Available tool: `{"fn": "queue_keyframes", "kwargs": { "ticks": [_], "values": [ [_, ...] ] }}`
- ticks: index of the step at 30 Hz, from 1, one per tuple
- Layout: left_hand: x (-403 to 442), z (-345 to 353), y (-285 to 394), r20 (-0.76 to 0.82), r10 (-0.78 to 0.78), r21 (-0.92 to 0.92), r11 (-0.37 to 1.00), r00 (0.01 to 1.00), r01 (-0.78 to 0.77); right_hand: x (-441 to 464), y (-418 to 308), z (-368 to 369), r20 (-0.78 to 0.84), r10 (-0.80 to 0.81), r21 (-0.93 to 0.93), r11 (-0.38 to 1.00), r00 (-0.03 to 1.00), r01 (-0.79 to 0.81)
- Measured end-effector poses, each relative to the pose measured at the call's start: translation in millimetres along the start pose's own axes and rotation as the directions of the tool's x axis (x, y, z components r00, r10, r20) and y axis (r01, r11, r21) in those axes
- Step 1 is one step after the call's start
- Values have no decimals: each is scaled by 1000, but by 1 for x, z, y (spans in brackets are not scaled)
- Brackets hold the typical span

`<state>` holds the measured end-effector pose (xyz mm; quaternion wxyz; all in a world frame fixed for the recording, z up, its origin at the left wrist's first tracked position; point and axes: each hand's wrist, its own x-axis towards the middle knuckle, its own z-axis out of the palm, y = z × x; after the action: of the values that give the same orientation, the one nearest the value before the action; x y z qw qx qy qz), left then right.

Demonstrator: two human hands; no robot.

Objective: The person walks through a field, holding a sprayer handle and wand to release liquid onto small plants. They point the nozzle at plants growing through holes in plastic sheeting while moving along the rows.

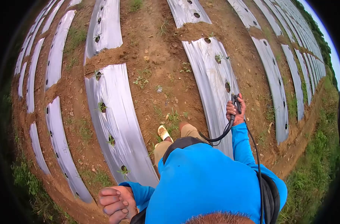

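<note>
While right hand is gripping black sprayer handle above right edge of silver plastic strip, thin lance is pointing forward from that hand, long axis running roughly lengthwise with strip, tip sitting near planting hole in strip; left hand, farther from lance, is hanging loosely fisted well left of strip, nothing showing inside

Right arm reaching forward, right grip clenched, left arm bent low, left grip loosely curled
</note>
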<state>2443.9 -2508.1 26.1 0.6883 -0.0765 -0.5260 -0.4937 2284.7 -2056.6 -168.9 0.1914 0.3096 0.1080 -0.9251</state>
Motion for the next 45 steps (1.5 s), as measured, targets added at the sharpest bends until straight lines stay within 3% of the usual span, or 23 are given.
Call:
{"fn": "queue_keyframes", "kwargs": {
  "ticks": [2,7,10,13,16,18,20,21,23,24,26,27,29,36,38,42,45],
  "values": [
    [7,21,-39,66,-54,-49,997,996,58,24,-5,25,20,3,77,997,1000,-5],
    [13,80,-135,103,-148,-25,988,984,151,115,-31,62,-96,-66,34,997,993,69],
    [9,128,-191,172,-87,124,990,981,66,188,-63,74,-155,-98,-33,995,983,94],
    [8,192,-249,125,-27,51,998,992,21,271,-106,110,-96,-113,-43,993,989,109],
    [14,267,-291,112,-95,3,995,989,96,309,-122,141,-48,-22,114,993,999,27],
    [23,287,-315,85,-132,95,988,988,123,329,-135,165,-38,9,122,993,999,-4],
    [36,319,-340,255,-109,53,994,961,99,355,-148,194,-20,64,93,994,998,-62],
    [39,327,-353,253,-105,62,994,962,92,368,-153,205,-34,74,80,994,997,-71],
    [43,335,-380,191,-149,284,955,970,91,400,-168,224,-45,73,33,997,996,-71],
    [45,323,-394,191,-145,295,952,971,85,417,-172,234,-58,57,-8,998,997,-57],
    [51,292,-421,-46,-382,533,772,923,346,449,-176,260,-94,26,-56,998,995,-31],
    [56,314,-441,-50,-382,532,772,923,348,466,-179,272,-72,9,-64,998,997,-14],
    [64,371,-488,313,-210,61,978,926,201,503,-185,295,-29,-39,-99,994,999,36],
    [109,401,-652,171,-88,-147,983,981,113,590,-173,387,-106,-104,-140,986,989,88],
    [125,400,-694,163,-81,-63,994,983,92,609,-173,410,-100,-61,-93,994,993,52],
    [142,441,-764,90,-92,-237,965,992,112,655,-181,462,-126,-65,-80,995,990,56],
    [146,456,-811,137,-139,-127,979,981,156,693,-194,500,-157,-93,-101,992,983,78]
  ]
}}
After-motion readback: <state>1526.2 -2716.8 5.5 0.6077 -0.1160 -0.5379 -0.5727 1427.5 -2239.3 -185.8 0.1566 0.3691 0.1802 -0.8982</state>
